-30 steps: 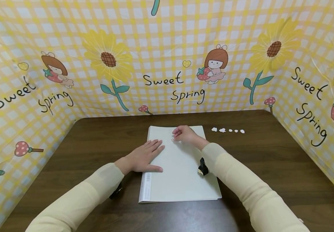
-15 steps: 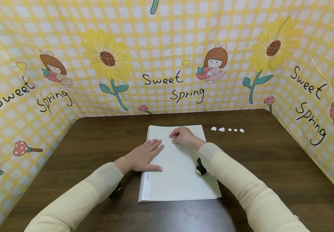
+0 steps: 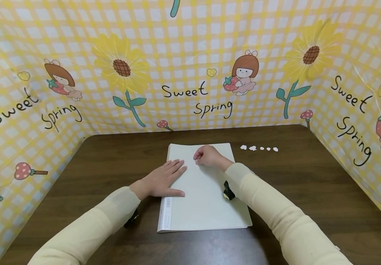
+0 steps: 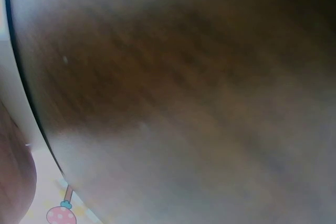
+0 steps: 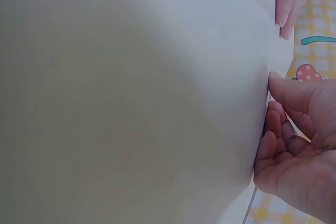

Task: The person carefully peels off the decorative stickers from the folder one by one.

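Note:
A large off-white album or folder (image 3: 207, 206) lies on the dark wooden table, with a barcode label (image 3: 167, 203) at its lower left edge. My left hand (image 3: 165, 180) rests flat on its left side, fingers spread. Over the upper part of the cover, my right hand (image 3: 208, 156) has curled fingers and pinches a tiny whitish piece (image 3: 196, 159), mostly hidden by the fingertips. In the right wrist view the thumb and curled fingers of the right hand (image 5: 299, 140) stand at the cover's surface. The left wrist view holds mainly blurred table.
Several small white pieces (image 3: 252, 148) lie in a row on the table (image 3: 293, 176), right of the album's far corner. A yellow checked cloth (image 3: 183, 55) with printed flowers and lettering hangs behind and at both sides. A black wrist camera (image 3: 229, 190) sits under the right sleeve.
My right hand has shifted slightly left and down over the cover, and the tiny piece at its fingertips shows less now. The left hand has stayed in place.

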Motion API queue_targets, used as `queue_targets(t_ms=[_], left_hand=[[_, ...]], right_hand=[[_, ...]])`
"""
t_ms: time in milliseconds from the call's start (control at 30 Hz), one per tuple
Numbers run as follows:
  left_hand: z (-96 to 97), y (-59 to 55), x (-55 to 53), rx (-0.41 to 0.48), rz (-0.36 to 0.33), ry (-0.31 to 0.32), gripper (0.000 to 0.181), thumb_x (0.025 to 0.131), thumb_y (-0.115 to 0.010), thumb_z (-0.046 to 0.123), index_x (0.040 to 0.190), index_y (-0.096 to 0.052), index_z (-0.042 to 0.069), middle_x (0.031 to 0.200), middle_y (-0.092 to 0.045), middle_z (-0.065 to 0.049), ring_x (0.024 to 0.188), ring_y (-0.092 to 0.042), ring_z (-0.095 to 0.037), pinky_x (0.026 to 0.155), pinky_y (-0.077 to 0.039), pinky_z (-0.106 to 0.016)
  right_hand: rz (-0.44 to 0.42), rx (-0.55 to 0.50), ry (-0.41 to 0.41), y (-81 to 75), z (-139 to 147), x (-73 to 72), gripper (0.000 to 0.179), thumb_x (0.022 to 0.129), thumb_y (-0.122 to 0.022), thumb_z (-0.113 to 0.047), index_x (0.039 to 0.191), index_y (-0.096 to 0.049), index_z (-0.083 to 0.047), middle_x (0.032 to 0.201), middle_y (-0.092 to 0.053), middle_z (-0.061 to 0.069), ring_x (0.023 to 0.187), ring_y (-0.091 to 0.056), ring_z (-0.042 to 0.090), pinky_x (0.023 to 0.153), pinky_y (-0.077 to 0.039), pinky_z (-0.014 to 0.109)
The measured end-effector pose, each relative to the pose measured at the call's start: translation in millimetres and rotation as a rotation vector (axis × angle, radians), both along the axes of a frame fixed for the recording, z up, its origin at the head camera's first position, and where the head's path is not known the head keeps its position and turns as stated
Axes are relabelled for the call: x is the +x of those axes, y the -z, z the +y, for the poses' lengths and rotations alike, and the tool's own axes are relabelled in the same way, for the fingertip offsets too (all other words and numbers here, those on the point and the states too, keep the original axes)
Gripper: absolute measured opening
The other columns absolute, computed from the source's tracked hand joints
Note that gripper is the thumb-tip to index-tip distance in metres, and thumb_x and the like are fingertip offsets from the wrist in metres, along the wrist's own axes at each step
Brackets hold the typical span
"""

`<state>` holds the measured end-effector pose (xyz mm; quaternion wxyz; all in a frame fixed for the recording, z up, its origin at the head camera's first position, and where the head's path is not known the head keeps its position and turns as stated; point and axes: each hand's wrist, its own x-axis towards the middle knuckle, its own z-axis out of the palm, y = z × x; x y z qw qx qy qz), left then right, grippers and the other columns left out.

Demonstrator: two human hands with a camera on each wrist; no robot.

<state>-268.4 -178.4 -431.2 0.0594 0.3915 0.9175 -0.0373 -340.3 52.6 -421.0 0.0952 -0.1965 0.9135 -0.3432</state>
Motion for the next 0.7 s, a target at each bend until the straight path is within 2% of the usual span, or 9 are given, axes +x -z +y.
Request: queue_targets(t_ms=[267, 700], left_hand=[[0.9, -1.6, 0.4, 0.006, -0.002, 0.005, 0.101, 0.086, -0.034, 0.080, 0.156, -0.017, 0.009, 0.161, -0.008, -0.013, 0.147, -0.004, -0.027, 0.116, -0.007, -0.043], [0.3, -0.6, 0.5, 0.014, -0.002, 0.000, 0.101, 0.086, -0.033, 0.080, 0.156, -0.016, 0.010, 0.161, -0.008, -0.012, 0.147, -0.004, -0.027, 0.116, -0.007, -0.043]], right_hand=[[0.032, 0.041, -0.020, -2.1, -0.7, 2.5, 0.003, 0.086, -0.074, -0.007, 0.089, -0.073, -0.006, 0.074, -0.062, -0.002, 0.073, -0.052, 0.013, 0.072, -0.043, 0.025], [0.084, 0.006, -0.006, -1.1, -3.5, 2.8, 0.009, 0.083, -0.074, -0.002, 0.089, -0.070, -0.006, 0.079, -0.062, 0.000, 0.076, -0.055, 0.014, 0.075, -0.046, 0.025]])
